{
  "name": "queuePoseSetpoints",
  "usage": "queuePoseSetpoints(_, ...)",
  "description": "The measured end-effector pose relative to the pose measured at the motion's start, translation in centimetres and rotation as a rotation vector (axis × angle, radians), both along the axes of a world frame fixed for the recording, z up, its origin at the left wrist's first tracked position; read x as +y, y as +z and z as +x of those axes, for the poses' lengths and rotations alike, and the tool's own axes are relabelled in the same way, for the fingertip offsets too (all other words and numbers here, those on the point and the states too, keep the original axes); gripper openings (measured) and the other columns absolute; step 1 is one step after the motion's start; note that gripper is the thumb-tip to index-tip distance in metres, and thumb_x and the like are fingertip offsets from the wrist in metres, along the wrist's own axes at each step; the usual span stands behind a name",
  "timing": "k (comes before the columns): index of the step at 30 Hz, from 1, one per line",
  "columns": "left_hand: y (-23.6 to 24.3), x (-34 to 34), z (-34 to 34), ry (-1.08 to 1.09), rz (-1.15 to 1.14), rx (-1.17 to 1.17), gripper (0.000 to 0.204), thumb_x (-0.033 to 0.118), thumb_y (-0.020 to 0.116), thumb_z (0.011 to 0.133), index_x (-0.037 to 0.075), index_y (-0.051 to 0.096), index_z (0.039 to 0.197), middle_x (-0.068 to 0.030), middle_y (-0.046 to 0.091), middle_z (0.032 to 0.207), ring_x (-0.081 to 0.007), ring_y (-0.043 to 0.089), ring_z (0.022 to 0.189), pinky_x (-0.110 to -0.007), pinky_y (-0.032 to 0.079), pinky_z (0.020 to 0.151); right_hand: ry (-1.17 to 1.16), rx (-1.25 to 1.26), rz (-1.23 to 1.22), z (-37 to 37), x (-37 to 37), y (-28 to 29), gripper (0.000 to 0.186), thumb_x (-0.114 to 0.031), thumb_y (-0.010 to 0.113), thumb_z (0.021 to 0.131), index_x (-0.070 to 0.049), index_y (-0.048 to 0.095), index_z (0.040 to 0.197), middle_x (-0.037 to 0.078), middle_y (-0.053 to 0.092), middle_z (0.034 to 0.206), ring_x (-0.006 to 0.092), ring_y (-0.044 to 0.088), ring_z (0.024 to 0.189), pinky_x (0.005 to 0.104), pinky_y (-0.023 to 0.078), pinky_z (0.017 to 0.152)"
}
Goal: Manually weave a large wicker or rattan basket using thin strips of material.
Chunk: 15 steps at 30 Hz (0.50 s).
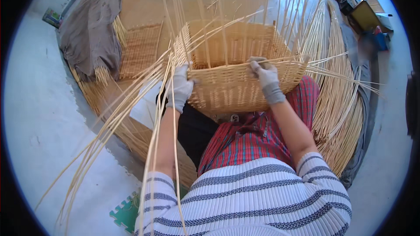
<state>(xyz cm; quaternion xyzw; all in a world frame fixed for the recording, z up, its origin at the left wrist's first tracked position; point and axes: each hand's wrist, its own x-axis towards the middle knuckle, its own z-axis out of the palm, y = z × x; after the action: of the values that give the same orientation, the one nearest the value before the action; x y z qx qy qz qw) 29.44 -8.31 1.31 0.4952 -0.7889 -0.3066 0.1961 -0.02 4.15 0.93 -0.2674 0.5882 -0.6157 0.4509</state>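
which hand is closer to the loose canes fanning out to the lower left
The left hand, at the left end of the basket, beside those canes; the right hand grips farther right along the near rim.

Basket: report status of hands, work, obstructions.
Left grip at near left corner of basket. Right grip on near rim. Basket over lap, unfinished. Loose canes cross left forearm.

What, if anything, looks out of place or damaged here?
Only a few scraps on the floor beyond the basket look stray, lying apart from the cane pile at right. The long strands jutting from the basket look like unfinished weaving; no clear damage shows.
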Motion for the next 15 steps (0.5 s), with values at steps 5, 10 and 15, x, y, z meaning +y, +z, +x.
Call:
queuePoseSetpoints(5,3.4,0.1,-1.8,0.055,0.444,0.239,0.05,0.032,0.073,0.092,0.002,0.056,0.129,-0.0161,0.067,0.101,-0.0209,0.069,0.061,-0.032,0.052,0.043,-0.206,-0.095,-0.159,3.7,0.5,-0.5,0.014,-0.008,0.066,0.096,-0.006,0.061,0.11,0.009,0.071,0.099,0.0118,0.067,0.078,0.0243,0.054,0.064)
queuePoseSetpoints(10,1.1,-0.1,-2.2,0.134,0.565,0.408,0.04,0.04,0.067,0.096,0.002,0.061,0.107,-0.0097,0.069,0.092,-0.0195,0.07,0.058,-0.031,0.052,0.039,-0.117,0.923,-0.409,8.1,-10.0,10.4,0.036,0.0,0.063,0.093,-0.006,0.058,0.128,0.008,0.07,0.11,0.0178,0.067,0.101,0.0279,0.052,0.089)
queuePoseSetpoints(15,0.9,0.9,-4.6,0.265,0.509,0.569,0.031,0.033,0.069,0.095,0.006,0.06,0.082,-0.001,0.057,0.059,-0.0149,0.064,0.046,-0.028,0.048,0.039,-0.021,0.709,-0.587,6.6,-14.8,9.7,0.053,-0.001,0.057,0.093,-0.01,0.047,0.145,0.013,0.063,0.12,0.0184,0.066,0.1,0.0331,0.055,0.09)
